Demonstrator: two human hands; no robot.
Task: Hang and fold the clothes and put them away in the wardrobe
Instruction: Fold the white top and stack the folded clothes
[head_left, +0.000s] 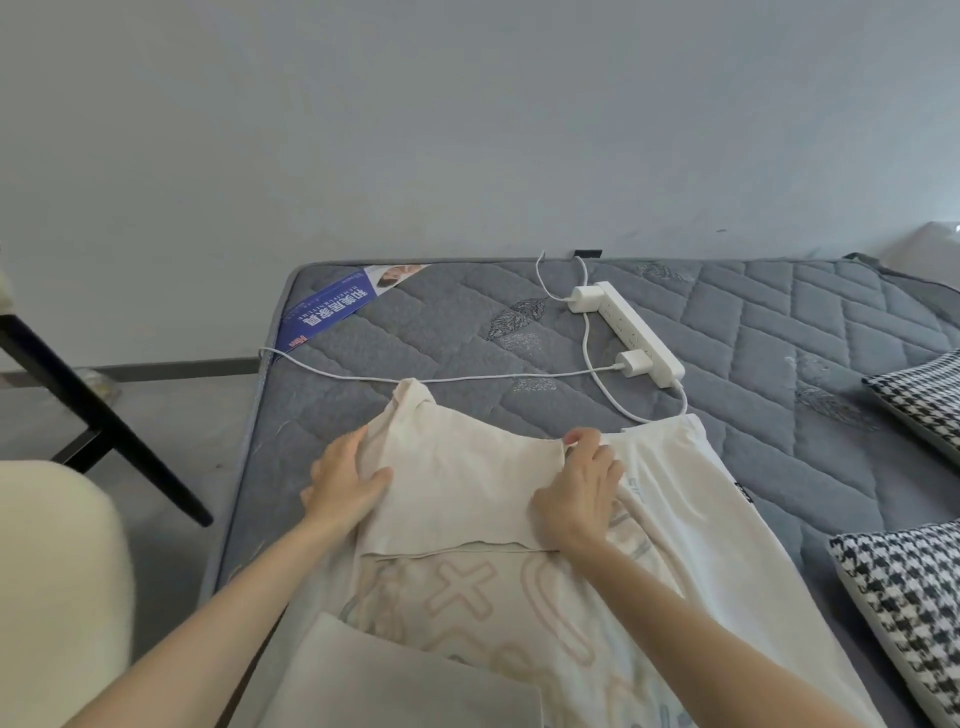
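Note:
A cream T-shirt (467, 488) with pale printed letters lies spread on the grey quilted mattress (753, 322). Its far part is folded back toward me over the print. My left hand (345, 480) grips the folded flap's left edge, thumb on top of the cloth. My right hand (582, 493) pinches the flap's right edge between thumb and fingers. A second folded beige piece (405, 680) lies at the near edge, partly over the shirt.
A white power strip (636, 332) with two chargers and white cables (415, 378) lies just beyond the shirt. Two houndstooth cushions (904, 608) sit at the right. A black chair leg (98, 415) and a cream seat (57, 582) stand left of the mattress.

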